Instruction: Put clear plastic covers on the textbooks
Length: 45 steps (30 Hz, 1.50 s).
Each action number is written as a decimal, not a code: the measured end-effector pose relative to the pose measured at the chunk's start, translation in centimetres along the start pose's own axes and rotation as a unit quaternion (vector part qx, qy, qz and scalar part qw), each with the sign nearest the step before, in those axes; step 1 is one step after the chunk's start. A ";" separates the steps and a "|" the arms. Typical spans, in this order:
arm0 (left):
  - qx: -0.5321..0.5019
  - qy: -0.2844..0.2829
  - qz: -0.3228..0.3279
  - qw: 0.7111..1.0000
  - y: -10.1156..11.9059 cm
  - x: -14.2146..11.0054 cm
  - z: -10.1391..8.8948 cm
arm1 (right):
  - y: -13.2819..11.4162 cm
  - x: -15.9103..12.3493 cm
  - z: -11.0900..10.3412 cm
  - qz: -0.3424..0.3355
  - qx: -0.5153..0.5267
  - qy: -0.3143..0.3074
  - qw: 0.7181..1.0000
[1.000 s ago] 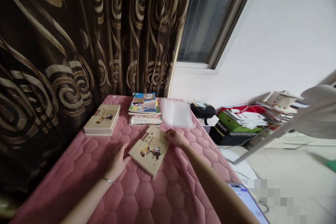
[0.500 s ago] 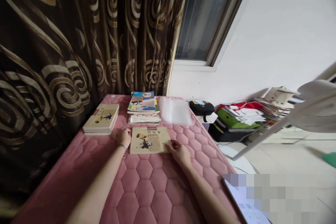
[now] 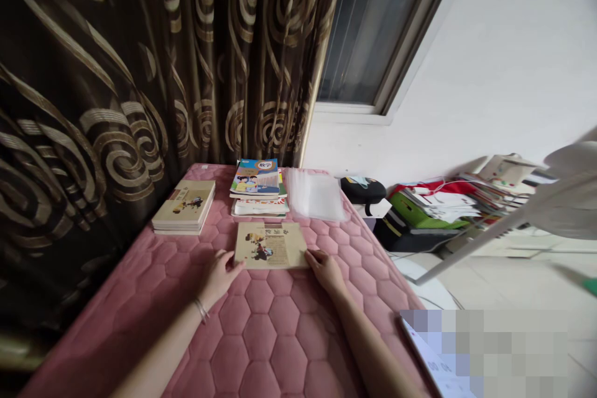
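Observation:
A beige book (image 3: 271, 246) with small painted figures on its cover lies flat on the pink quilted mattress (image 3: 263, 329). My left hand (image 3: 221, 273) is at its near left corner, thumb against the edge and fingers curled beside it. At the right edge, my right hand (image 3: 325, 266) pinches the near corner, with its fingertips partly hidden. A stack of matching beige books (image 3: 185, 206) sits to the left. Behind the middle book is a pile of textbooks topped by a blue mathematics book (image 3: 256, 177). Clear plastic covers (image 3: 318, 196) lie right of that pile.
A patterned dark curtain (image 3: 140, 74) hangs along the left and back. Beyond the mattress's right edge are a black case (image 3: 361, 189), a green box heaped with papers (image 3: 431, 202) and a white lamp (image 3: 489, 233). A screen device (image 3: 433, 360) lies at the lower right.
My left hand has shifted from the book's left side toward its near left corner, thumb now on it. My right hand stays at the right edge. The view has shifted slightly.

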<state>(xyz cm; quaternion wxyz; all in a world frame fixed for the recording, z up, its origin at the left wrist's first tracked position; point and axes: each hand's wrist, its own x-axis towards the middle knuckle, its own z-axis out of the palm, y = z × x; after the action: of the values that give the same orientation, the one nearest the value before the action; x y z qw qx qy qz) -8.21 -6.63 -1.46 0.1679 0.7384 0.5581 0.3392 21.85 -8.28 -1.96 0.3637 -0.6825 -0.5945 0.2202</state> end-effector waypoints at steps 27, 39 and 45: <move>0.172 0.019 0.034 0.984 7.7 -0.7 2.9 | -6.8 -4.1 4.2 -0.106 -0.192 0.075 0.973; 0.167 -0.001 -0.057 0.984 3.2 -0.7 -1.3 | -0.6 -2.5 -0.6 -0.054 -0.090 0.025 0.994; 0.053 -0.030 0.019 0.998 0.9 -0.7 -1.4 | 0.8 -2.3 -1.0 -0.103 -0.003 0.006 0.995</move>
<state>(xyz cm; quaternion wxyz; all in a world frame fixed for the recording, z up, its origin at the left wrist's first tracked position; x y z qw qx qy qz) -8.66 -7.76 -0.08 0.1391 0.7666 0.5559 0.2898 22.64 -10.76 -2.21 0.3858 -0.6197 -0.6605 0.1757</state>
